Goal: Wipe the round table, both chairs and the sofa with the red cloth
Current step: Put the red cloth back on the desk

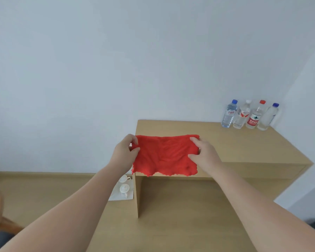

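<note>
Preparation step: left hand (125,153) and right hand (204,153) each pinch an upper corner of the red cloth (165,155), spread taut (wiping apparently not begun). Next: fold, carry to the round table.

Two bare hands, left hand (125,151) and right hand (204,155). Left forearm (76,202) and right forearm (247,200) uncovered all the way to the frame edge. Both arms look broader near the wide-angle lens.
</note>
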Demonstrator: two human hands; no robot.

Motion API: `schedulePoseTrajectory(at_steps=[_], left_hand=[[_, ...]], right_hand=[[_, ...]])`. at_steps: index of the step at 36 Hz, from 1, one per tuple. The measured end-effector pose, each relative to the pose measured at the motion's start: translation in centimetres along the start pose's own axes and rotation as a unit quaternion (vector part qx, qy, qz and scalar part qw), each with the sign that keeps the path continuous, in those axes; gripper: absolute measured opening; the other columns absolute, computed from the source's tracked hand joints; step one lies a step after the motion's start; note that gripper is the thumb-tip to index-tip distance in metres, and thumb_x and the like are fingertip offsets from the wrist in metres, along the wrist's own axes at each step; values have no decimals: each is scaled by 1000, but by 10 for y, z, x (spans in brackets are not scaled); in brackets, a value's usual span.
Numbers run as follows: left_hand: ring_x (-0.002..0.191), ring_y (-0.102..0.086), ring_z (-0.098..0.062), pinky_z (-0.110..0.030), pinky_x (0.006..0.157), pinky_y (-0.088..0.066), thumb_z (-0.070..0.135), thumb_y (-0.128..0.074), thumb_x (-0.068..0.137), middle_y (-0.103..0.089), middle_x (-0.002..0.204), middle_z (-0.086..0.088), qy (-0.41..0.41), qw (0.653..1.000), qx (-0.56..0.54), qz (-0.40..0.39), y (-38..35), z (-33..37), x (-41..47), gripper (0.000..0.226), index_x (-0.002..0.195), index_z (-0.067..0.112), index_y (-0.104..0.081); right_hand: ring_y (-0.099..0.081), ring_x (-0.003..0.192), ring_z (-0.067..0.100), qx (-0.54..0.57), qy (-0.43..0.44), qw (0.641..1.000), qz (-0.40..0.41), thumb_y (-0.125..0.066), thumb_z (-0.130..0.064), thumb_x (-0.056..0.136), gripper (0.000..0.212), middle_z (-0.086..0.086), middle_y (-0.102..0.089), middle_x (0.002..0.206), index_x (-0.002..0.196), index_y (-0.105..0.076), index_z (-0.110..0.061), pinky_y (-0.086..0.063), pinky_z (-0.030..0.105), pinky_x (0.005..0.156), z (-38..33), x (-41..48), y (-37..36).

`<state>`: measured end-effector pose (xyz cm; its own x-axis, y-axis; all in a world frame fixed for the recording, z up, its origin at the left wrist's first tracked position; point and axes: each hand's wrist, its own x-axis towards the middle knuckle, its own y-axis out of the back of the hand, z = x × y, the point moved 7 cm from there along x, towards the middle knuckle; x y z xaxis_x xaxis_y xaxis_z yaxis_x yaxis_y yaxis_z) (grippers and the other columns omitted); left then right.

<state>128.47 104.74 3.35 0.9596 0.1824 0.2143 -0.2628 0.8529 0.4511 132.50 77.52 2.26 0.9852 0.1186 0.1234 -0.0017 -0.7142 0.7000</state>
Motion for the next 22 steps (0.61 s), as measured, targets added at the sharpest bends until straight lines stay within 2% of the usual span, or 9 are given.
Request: schedulePoseTrajectory(at_steps=[1, 3, 5, 6, 8, 10, 13, 17, 22], left_hand=[[67, -50, -17, -20, 56, -39, 0, -53, 86, -55, 82, 1, 0, 1000, 6, -3, -5, -9, 16, 25, 84, 25, -49], [78, -54, -17, -26, 68, -46, 2, -53, 87, -58, 95, 3, 2, 1000, 18, -25, -18, -28, 50, 25, 96, 25, -54], [95, -55, -17, -32, 84, -48, 6, -57, 85, -54, 114, 6, -1, 997, 46, -58, -30, -46, 81, 38, 117, 25, -50], [102, -53, -18, -32, 87, -47, 8, -60, 83, -50, 122, 7, -1, 995, 66, -79, -36, -55, 97, 49, 126, 26, -45], [111, -49, -17, -27, 86, -43, 8, -64, 78, -40, 135, 8, 10, 988, 89, -128, -49, -72, 125, 69, 137, 27, -34], [114, -45, -16, -24, 85, -40, 4, -62, 74, -32, 142, 6, 21, 978, 115, -172, -61, -86, 151, 81, 143, 24, -25], [113, -43, -16, -24, 82, -40, -1, -58, 74, -25, 147, 3, 42, 965, 146, -213, -73, -104, 184, 85, 146, 22, -19], [124, -38, -19, -23, 85, -39, -5, -54, 72, -18, 150, 0, 84, 951, 156, -253, -90, -133, 216, 89, 148, 18, -15], [125, -39, -22, -26, 86, -43, -5, -52, 73, -12, 152, -1, 132, 934, 187, -275, -110, -164, 251, 90, 150, 16, -10]], right_hand=[[-45, 129, 19, -15, -1, 1000, -10, -66, -4, 82, 70, 2, -38, 146, 146, -41, -14, -38, 31, 107, 4, 14, -8], [-40, 132, 15, -48, -11, 998, -25, -64, -5, 84, 76, -3, -28, 151, 151, -31, -19, -37, 22, 101, 13, 42, -22], [-38, 133, 14, -74, -27, 996, -40, -62, -5, 86, 80, -7, -20, 154, 154, -23, -21, -36, 18, 94, 22, 67, -36], [-38, 133, 14, -82, -37, 995, -50, -61, -4, 86, 81, -8, -17, 155, 154, -20, -22, -38, 18, 93, 26, 80, -43], [-38, 133, 16, -92, -58, 992, -69, -57, -2, 86, 83, -7, -14, 156, 155, -17, -21, -41, 22, 96, 32, 106, -56], [-41, 131, 17, -103, -82, 988, -82, -55, -1, 84, 84, -7, -11, 157, 155, -14, -21, -44, 27, 97, 39, 131, -67], [-44, 128, 19, -121, -107, 982, -102, -51, 0, 83, 85, -8, -9, 157, 155, -11, -21, -44, 25, 92, 48, 164, -81], [-51, 116, 20, -134, -133, 973, -135, -48, 3, 82, 86, -11, -7, 157, 155, -9, -21, -48, 27, 81, 64, 199, -99], [-53, 112, 19, -149, -146, 959, -190, -48, 3, 83, 87, -9, 0, 159, 156, -6, -21, -50, 26, 75, 92, 248, -126]])
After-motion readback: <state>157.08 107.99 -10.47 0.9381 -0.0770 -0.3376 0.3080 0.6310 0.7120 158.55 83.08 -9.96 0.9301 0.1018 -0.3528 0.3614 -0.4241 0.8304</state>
